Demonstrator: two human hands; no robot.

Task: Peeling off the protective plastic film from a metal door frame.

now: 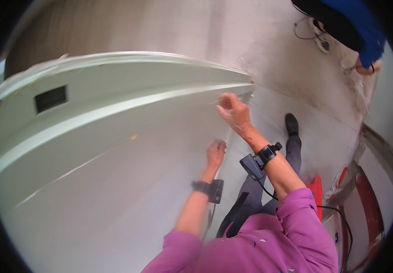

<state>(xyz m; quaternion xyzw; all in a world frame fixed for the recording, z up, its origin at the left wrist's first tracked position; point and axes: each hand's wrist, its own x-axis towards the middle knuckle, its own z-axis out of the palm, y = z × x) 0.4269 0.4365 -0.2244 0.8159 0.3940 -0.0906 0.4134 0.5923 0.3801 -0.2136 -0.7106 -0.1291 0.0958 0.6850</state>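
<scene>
A large pale green panel (pixel 101 191) fills the left and middle, with a raised ledge along its far side. My left hand (pixel 216 154) is close to the panel's right edge, fingers curled in, and slightly blurred; what it holds, if anything, is hidden. Farther forward, my right hand (pixel 236 113) hovers by the panel's far right corner. Its fingers bend toward the thumb, and a faint thin line shows by the fingertips, too small to name. Each wrist carries a strapped-on black device, the right one (pixel 252 166) with a cable.
A rectangular cutout (pixel 51 99) opens in the far ledge. Beyond the corner, another person in a blue top (pixel 348 16) stands on the grey floor (pixel 287 68). Red parts (pixel 315 193) and a dark red-and-grey structure (pixel 369 200) stand to my right, near a black cable (pixel 348 223).
</scene>
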